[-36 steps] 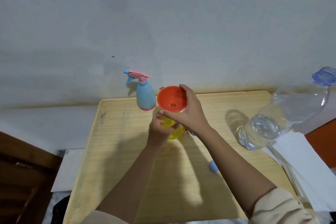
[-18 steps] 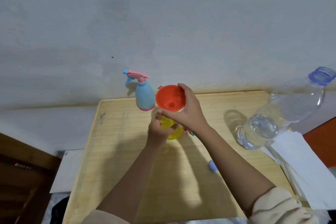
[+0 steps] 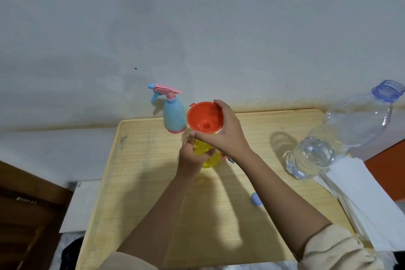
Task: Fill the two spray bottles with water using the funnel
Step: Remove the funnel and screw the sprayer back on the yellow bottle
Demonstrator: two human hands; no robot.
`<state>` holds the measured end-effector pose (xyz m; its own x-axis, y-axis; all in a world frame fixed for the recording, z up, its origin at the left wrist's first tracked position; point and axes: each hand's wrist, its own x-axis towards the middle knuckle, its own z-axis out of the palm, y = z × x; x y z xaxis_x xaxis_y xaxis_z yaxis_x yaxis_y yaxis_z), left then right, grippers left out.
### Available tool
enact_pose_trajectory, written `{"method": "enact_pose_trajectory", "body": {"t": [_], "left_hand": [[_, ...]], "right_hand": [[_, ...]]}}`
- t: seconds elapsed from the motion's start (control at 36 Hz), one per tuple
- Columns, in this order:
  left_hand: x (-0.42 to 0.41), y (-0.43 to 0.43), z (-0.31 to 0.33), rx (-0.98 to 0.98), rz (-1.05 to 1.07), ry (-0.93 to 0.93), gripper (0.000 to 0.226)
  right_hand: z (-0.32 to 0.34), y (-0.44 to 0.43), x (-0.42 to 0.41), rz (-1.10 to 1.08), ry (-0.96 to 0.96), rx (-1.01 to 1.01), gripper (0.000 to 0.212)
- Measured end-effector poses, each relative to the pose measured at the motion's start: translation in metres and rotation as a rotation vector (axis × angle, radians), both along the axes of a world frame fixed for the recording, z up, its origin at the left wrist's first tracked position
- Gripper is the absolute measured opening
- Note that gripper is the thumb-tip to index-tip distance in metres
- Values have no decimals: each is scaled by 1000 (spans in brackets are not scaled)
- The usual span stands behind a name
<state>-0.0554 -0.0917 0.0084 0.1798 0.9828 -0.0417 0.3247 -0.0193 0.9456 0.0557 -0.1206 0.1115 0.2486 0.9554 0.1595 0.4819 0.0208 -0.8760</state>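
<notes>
An orange funnel (image 3: 203,118) sits over the neck of a yellow spray bottle (image 3: 206,155) near the middle of the wooden table (image 3: 140,182). My right hand (image 3: 225,131) grips the funnel's rim from the right side. My left hand (image 3: 190,155) wraps around the yellow bottle's body and hides most of it. A blue spray bottle (image 3: 174,116) with a pink trigger head stands upright just left of the funnel, by the wall. A large clear water bottle (image 3: 337,138), uncapped and partly filled, stands at the table's right side.
A small blue cap (image 3: 256,199) lies on the table under my right forearm. White paper sheets (image 3: 361,199) overlap the table's right edge. A pink and blue part (image 3: 229,159) pokes out behind my right wrist. A grey wall runs along the far edge.
The funnel and both hands have barely shifted, perhaps slightly left. Everything else stays where it was.
</notes>
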Motion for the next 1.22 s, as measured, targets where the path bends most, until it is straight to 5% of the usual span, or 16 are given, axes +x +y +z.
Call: {"method": "enact_pose_trajectory", "body": {"t": [0.69,1.22], "left_hand": [[-2,3,-3,39,-3,5,57],[-4,8,-15,119,-28,-48,68]], "right_hand": [[-8,3,-3,25,-19,-65,101],[8,7,26,-207,450,-16,84]]}}
